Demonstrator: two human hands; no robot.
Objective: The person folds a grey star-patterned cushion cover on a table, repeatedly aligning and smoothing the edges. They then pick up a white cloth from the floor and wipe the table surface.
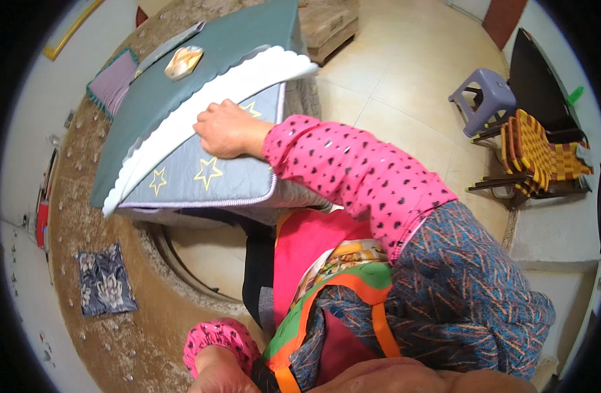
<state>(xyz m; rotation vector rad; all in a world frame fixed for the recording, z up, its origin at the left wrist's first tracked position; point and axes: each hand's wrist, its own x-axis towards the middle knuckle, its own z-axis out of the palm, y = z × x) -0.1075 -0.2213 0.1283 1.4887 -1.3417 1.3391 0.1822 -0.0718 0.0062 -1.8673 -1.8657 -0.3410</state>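
My right hand, in a pink sleeve cover with black hearts, rests curled on a table. Beneath it lies a grey table cloth with yellow stars and lilac trim. Its knuckles touch the folded-back part of a dark green table cover, whose white underside and scalloped edge show. Whether the fingers pinch the fold is hidden. At the bottom edge my left hand is cut off, with its fingers out of sight. A small orange and white packet sits on the green cover.
A brown patterned sofa curves along the left, bearing a lilac cushion and a dark floral cushion. To the right stand a purple plastic stool and stacked woven chairs. A wooden piece of furniture stands beyond the table.
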